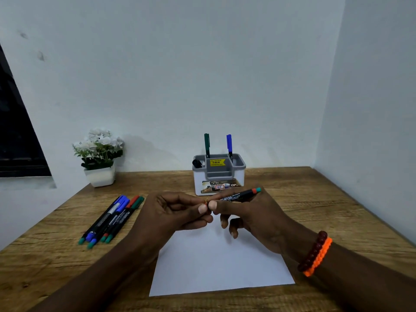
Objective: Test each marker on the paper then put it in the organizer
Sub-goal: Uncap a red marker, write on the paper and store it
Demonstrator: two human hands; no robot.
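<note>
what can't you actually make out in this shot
All in the head view:
- Cap end of the held marker: hidden inside the fingers of the left hand and right hand, so cap on or off is unclear.
- Any marks on the paper: its far part is covered by the hands.
- Print on the organizer labels: too small.
- Number of markers in the pile: they overlap.

The wooden table point(315, 199) carries paper point(213, 266), loose markers point(112, 219), organizer point(219, 176), flowerpot point(100, 176).

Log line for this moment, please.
right hand: holds marker | left hand: pinches its cap end | paper: blank | organizer: three markers
</note>
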